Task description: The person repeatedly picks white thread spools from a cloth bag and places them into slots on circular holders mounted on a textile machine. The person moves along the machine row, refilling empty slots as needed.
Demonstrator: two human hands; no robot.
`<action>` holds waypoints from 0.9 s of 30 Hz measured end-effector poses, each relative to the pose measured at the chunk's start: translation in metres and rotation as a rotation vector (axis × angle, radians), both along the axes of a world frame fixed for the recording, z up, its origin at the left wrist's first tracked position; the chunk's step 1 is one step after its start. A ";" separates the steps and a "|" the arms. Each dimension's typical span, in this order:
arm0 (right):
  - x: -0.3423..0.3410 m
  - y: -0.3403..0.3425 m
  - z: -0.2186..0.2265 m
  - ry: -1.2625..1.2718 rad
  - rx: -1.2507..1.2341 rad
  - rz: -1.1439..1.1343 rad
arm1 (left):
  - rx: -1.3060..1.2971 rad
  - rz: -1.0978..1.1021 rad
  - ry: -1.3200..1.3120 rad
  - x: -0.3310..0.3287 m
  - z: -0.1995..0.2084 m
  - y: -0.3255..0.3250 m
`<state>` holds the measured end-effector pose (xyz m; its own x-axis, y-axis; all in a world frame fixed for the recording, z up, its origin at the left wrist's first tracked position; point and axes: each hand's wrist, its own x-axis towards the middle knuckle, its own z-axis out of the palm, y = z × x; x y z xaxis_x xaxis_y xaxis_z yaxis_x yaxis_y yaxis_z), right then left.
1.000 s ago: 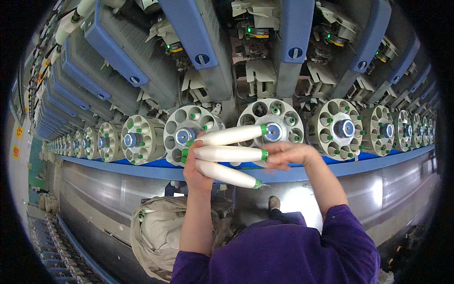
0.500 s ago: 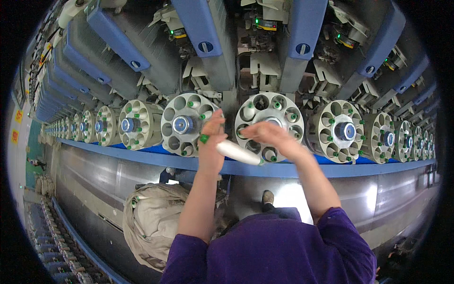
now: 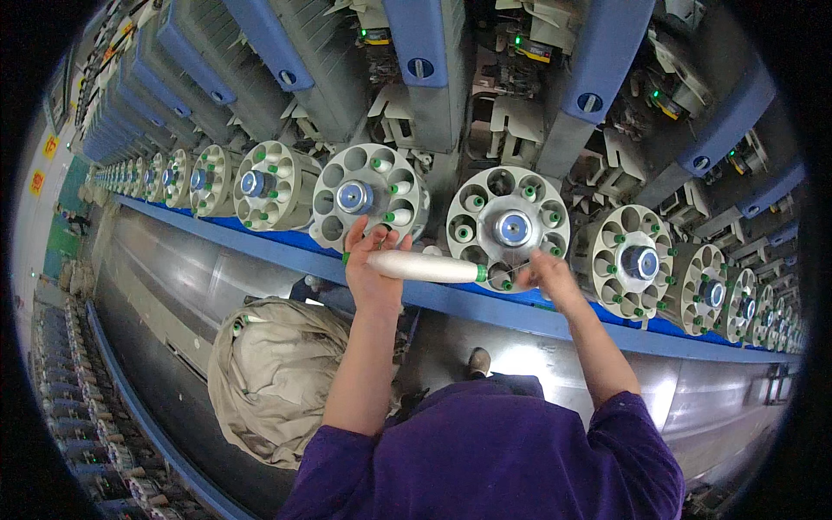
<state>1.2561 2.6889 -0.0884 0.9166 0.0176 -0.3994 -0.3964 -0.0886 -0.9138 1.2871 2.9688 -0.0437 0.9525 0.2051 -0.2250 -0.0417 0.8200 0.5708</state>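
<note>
My left hand is wrapped around the base of a white yarn bobbin with green ends. The bobbin lies nearly level, its green tip pointing right. A faint thread runs from that tip to my right hand, whose fingers are pinched together and slightly blurred. Behind my right hand is a round bobbin magazine with a blue-and-silver hub; some of its pockets hold green-tipped bobbins. Just behind my left hand stands another round magazine, with several bobbins on its right side and bare pockets on its left.
More round magazines line the machine on both sides. A blue rail runs in front of them. Grey-and-blue machine housings rise behind. At lower left is a beige cloth sack with bobbins in it.
The bobbin has turned from slanting down to nearly level. My right hand has moved right and down, away from the magazine's hub, and its fingers have closed. The view has shifted slightly.
</note>
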 end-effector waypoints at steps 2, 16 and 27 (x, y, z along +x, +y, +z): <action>0.007 -0.003 0.006 0.002 0.547 -0.357 | -0.016 0.001 -0.007 -0.003 0.001 -0.003; 0.004 -0.042 0.017 0.038 0.676 -0.138 | -0.004 0.095 0.016 -0.005 -0.018 -0.015; 0.012 -0.025 0.080 -0.443 0.197 0.249 | 1.077 -0.234 -0.076 0.004 -0.102 -0.108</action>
